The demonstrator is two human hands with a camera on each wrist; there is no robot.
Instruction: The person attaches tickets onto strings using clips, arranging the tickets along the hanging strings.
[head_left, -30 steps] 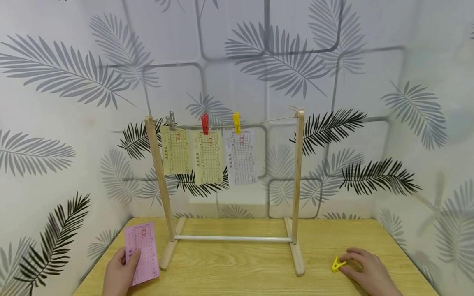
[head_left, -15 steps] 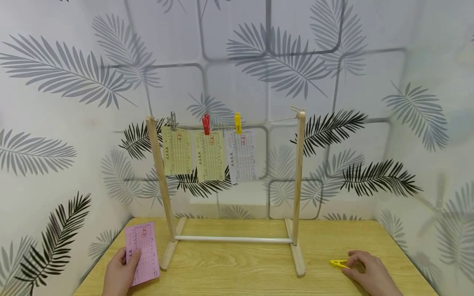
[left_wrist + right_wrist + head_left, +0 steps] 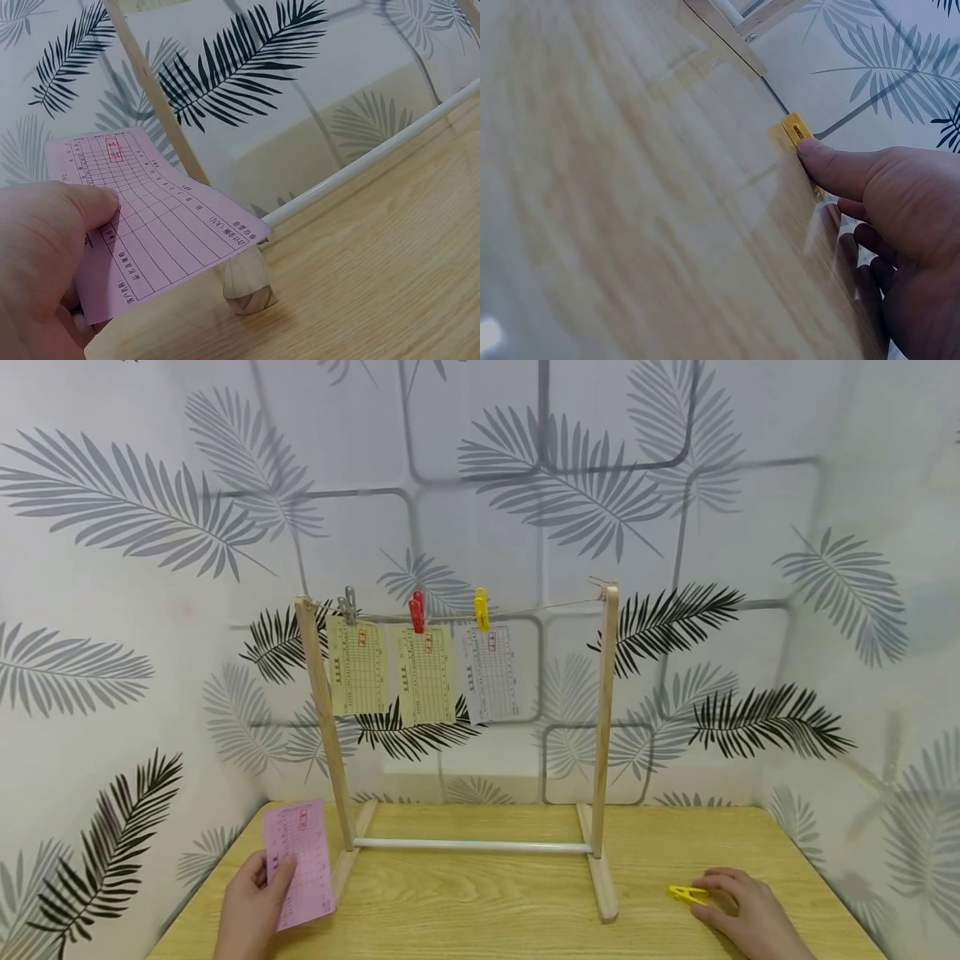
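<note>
At the table's left, my left hand [image 3: 253,902] holds a pink printed form slip [image 3: 300,864], thumb on its face and the other fingers behind. The left wrist view shows the slip [image 3: 142,217] bent, with a red stamp mark near its far end. On the right, my right hand [image 3: 746,910] pinches a yellow clothespin [image 3: 684,894] between thumb and fingers, low by the tabletop. Part of the clothespin [image 3: 798,129] is hidden by the thumb in the right wrist view; whether it touches the table, I cannot tell.
A wooden frame [image 3: 604,718] with a white crossbar [image 3: 472,844] stands on the table [image 3: 465,902]. From its string hang two yellowish slips [image 3: 358,672] and a white slip [image 3: 492,681], under grey, red [image 3: 417,612] and yellow clothespins. A leaf-patterned wall is behind.
My left hand has moved slightly right and up with the pink slip. In my right hand the yellow clothespin has turned to lie flatter, pointing left. The hanging white slip has swayed a little.
</note>
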